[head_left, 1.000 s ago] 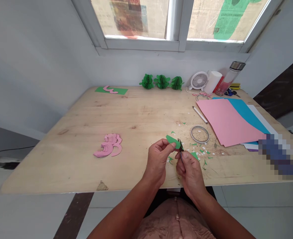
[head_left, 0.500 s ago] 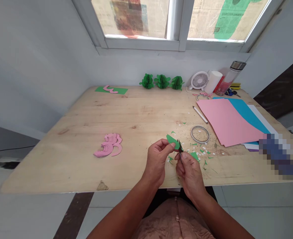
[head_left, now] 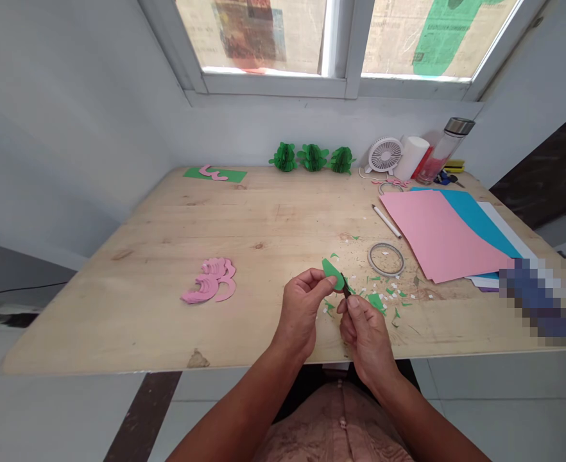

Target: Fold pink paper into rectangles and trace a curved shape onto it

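Between its thumb and fingers, my left hand (head_left: 302, 305) pinches a small piece of green paper (head_left: 332, 272) above the table's front part. My right hand (head_left: 366, 324) is closed on dark-bladed scissors (head_left: 345, 287), their handles hidden by the fingers. The blades meet the right edge of the green paper and look nearly closed. Below and right of the hands lie green paper scraps (head_left: 376, 302) and tiny white bits. A roll of tape (head_left: 385, 260) lies flat just beyond them.
Pink paper cutouts (head_left: 210, 280) lie to the left on the wooden table (head_left: 167, 231). Several coloured sheets (head_left: 444, 237) and a white pen (head_left: 386, 222) are at right. Along the wall stand green paper ornaments (head_left: 312, 158), a small fan (head_left: 385, 155) and a bottle (head_left: 445, 151).
The scissor blades have come closer together at the paper's edge. The green paper's right corner now looks rounder, and my left hand has shifted slightly.
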The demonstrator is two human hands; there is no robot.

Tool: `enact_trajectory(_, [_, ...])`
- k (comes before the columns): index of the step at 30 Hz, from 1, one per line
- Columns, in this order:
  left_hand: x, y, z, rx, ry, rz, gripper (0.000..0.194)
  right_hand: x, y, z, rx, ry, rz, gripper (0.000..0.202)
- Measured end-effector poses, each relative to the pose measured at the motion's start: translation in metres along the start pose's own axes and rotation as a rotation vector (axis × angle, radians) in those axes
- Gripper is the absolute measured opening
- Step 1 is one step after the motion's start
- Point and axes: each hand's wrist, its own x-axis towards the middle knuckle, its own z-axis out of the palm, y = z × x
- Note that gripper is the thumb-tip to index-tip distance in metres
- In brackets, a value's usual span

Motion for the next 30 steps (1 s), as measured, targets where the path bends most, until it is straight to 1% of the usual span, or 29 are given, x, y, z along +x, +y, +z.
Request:
enact_trajectory(5, [0.0,-0.001,-0.001,-0.027,0.063,-0.005,0.019,-0.002,-0.002,0.0,0.026,0.019,0.007,0.039])
enact_trajectory(8, [-0.002,-0.005,0.001,-0.124,0.081,-0.065,0.021,-0.002,-0.005,0.002,0.061,0.038,-0.018,0.038])
enact_trajectory(12, [-0.008,-0.009,0.006,-0.243,0.047,-0.147,0.023,0.001,-0.009,0.007,0.085,0.058,-0.037,0.032])
enact_trajectory(16, [-0.013,-0.012,0.009,-0.254,0.014,-0.177,0.024,0.007,-0.014,0.009,0.089,0.095,-0.046,0.03])
enact_trajectory(20, [-0.015,-0.014,0.007,-0.214,0.002,-0.151,0.019,0.013,-0.02,0.007,0.05,0.1,-0.063,0.028])
enact_trajectory(25, [-0.017,-0.014,0.001,-0.093,-0.011,-0.138,0.018,0.02,-0.03,0.002,-0.011,0.039,-0.06,0.025])
enact_trajectory(30, [-0.014,-0.007,-0.004,0.045,-0.008,-0.019,0.019,0.025,-0.04,-0.003,-0.159,-0.076,-0.035,0.022])
